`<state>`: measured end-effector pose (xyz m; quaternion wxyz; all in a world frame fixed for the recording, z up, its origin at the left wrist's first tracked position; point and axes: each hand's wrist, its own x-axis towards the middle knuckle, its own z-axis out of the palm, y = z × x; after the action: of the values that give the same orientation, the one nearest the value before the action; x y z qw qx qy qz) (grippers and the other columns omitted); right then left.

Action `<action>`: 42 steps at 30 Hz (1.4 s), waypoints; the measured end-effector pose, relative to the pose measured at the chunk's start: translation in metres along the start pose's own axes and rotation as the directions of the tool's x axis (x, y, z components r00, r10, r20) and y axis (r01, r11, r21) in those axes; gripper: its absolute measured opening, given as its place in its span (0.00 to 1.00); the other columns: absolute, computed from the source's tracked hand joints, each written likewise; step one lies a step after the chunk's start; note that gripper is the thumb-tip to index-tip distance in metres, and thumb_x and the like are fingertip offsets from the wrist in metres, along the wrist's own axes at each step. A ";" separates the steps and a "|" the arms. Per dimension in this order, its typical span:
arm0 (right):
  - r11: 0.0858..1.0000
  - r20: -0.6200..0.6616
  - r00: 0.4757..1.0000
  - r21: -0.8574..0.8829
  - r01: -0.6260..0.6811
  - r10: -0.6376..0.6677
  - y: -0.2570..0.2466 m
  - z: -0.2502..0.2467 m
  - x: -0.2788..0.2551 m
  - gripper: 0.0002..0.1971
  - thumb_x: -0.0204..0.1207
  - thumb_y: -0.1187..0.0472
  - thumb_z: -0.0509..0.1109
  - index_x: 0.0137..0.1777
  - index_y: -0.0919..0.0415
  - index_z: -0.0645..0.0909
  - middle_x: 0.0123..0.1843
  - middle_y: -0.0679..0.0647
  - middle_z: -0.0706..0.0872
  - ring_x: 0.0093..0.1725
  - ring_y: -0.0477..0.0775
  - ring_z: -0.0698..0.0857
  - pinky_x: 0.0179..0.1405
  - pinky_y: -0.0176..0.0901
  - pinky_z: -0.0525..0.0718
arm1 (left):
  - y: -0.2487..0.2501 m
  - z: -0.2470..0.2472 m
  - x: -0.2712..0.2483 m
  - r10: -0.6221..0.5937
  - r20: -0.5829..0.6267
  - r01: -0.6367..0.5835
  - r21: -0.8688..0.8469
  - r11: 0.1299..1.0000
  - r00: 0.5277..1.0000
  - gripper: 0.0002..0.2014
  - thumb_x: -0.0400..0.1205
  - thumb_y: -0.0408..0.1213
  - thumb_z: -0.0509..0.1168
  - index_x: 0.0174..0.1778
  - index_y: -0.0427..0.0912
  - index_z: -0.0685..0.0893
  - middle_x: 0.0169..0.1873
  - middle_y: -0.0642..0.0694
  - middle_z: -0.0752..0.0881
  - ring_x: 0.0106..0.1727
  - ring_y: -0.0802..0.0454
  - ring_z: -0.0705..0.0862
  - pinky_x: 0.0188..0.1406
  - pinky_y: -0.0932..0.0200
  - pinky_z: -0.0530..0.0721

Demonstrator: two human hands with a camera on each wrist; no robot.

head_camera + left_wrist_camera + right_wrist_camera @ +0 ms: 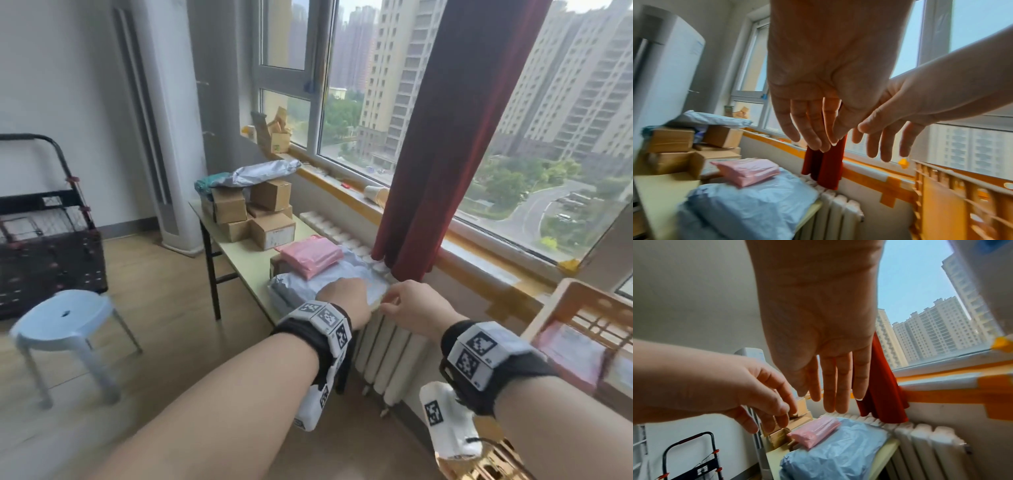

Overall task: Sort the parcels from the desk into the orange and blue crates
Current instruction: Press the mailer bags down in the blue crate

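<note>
Parcels crowd the desk [239,260]: a pale blue poly mailer [756,201] at the near end with a pink mailer [748,170] lying on it, and cardboard boxes [253,212] stacked beyond under a silver mailer [263,173]. Both hands hover over the blue mailer, the left hand [342,296] and right hand [414,305] with fingers extended and loosely spread, holding nothing. A red curtain [421,137] hangs just beside the desk's window edge, above a white radiator [838,216]. An orange crate [582,308] stands at right. A blue stool [65,318] and a black cart [44,240] stand on the floor at left.
</note>
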<state>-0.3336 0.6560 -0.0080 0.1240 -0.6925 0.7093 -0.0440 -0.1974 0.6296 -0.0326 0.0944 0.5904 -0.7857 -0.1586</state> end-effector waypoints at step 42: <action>0.925 0.014 0.984 0.344 0.159 -0.175 -0.222 0.027 0.474 0.08 0.82 0.53 0.67 0.51 0.53 0.86 0.38 0.51 0.91 0.39 0.48 0.90 0.45 0.49 0.91 | -0.338 -0.120 0.354 -0.342 -0.415 0.280 -0.203 0.938 0.843 0.12 0.79 0.34 0.62 0.55 0.50 0.83 0.61 0.47 0.77 0.64 0.47 0.74 0.56 0.54 0.76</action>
<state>-0.1159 0.1794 -0.0366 0.2537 -0.7193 0.6264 -0.1610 0.0451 0.1890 -0.0565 0.2839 0.7227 -0.6243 -0.0854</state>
